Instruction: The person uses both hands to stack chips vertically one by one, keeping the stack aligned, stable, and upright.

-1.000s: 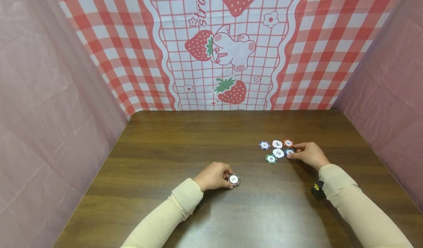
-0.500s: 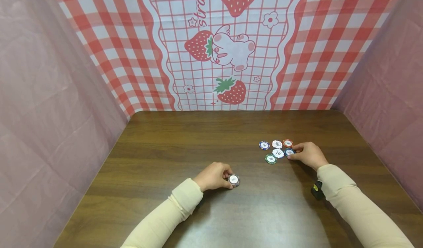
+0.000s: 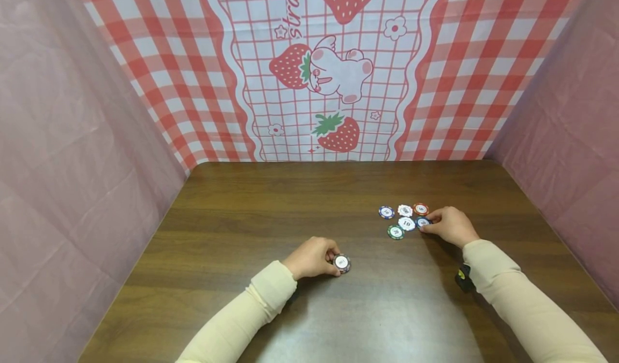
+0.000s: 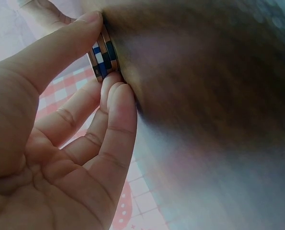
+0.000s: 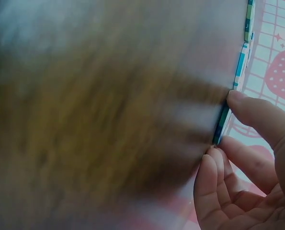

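Note:
My left hand (image 3: pixel 313 258) grips a short stack of poker chips (image 3: pixel 342 262) on the table, left of the loose chips. The top chip is dark-rimmed with a white centre. In the left wrist view, thumb and fingers hold the stack's layered edge (image 4: pixel 103 56). My right hand (image 3: pixel 452 226) pinches a dark blue poker chip (image 3: pixel 423 223) lying flat at the right of a cluster. Beside it lie a red chip (image 3: pixel 421 209), a white chip (image 3: pixel 405 210), a light blue-and-white chip (image 3: pixel 407 223), a green chip (image 3: pixel 396 232) and a blue chip (image 3: pixel 386 212).
The chips lie on a brown wooden table (image 3: pixel 271 202). Behind it hangs a red checked cloth (image 3: pixel 193 84) with strawberries. Pink fabric (image 3: pixel 87 164) hangs at both sides. A dark wrist device (image 3: pixel 464 278) shows beneath the right sleeve.
My right hand has shifted very slightly left, its fingers staying at the dark blue chip. The left hand and its stack have stayed put.

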Motion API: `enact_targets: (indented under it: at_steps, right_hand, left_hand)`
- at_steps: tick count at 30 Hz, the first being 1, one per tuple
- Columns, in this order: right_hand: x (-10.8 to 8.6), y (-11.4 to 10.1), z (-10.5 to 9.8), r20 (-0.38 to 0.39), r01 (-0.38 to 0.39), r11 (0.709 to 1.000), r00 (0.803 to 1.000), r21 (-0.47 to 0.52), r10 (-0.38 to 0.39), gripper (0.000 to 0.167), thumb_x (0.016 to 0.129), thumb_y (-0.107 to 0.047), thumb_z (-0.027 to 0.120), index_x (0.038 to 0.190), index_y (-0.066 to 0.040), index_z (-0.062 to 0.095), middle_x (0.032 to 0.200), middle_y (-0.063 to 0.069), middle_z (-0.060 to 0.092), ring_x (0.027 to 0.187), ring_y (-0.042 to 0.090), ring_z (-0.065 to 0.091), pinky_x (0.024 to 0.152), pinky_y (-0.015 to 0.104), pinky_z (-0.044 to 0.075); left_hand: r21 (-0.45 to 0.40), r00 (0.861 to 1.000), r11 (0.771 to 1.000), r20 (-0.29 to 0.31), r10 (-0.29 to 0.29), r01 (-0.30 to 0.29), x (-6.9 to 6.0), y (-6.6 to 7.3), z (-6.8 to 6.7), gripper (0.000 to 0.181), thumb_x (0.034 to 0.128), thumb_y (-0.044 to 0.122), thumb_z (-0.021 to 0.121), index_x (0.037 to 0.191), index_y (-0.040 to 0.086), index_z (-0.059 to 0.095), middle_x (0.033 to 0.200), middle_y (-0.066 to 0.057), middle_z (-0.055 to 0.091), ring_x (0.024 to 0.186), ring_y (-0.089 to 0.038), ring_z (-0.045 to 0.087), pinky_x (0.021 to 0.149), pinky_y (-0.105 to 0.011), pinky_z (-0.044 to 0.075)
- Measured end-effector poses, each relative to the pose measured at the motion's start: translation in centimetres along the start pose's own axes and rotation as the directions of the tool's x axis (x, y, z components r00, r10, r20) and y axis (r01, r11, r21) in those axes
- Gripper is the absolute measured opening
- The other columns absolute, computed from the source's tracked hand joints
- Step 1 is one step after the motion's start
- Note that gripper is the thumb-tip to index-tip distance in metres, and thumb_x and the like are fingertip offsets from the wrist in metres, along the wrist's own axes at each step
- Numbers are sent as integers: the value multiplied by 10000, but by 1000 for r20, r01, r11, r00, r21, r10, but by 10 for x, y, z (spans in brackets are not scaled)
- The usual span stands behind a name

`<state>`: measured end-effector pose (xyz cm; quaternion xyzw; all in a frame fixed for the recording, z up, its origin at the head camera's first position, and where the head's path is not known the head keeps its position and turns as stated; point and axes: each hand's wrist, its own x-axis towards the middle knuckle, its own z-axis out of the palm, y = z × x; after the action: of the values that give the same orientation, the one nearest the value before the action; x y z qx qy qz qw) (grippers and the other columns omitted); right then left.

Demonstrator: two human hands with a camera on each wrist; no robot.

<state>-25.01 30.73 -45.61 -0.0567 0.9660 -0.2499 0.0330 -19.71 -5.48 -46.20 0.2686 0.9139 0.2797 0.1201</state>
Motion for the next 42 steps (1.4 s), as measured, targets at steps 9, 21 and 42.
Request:
enact_targets:
  at_steps: [9, 21, 42]
  right_hand:
    - [1, 1, 1, -12, 20, 1000, 1000, -9, -20, 444, 807, -302, 770, 1052, 62, 702, 1008, 210, 702, 853, 264, 614, 732, 402, 482]
    - [0, -1, -1, -82, 16, 998, 997, 60, -11, 530, 834, -353, 757, 1119, 85, 663, 943, 195, 708, 814, 229, 614, 686, 312, 463]
    - [-3, -17, 10, -280, 141, 967, 957, 213, -78, 410, 839, -350, 766, 1058, -6, 725, 876, 151, 725, 678, 12, 560, 584, 192, 460]
  left_hand:
    - [9, 1000, 1000, -3, 3, -3, 0, -1, 0, 324, 694, 204, 879, 944, 96, 703, 792, 50, 662, 718, -12, 545, 700, -164, 449]
    - [2, 1000, 1000, -2, 5, -5, 0, 2, 0, 322, 693, 195, 879, 941, 91, 704, 802, 35, 676, 731, -36, 569, 700, -162, 449]
    - [-9, 1000, 1000, -6, 2, -2, -1, 0, 0, 314, 693, 196, 880, 934, 100, 704, 785, 53, 658, 713, -8, 540, 696, -162, 451]
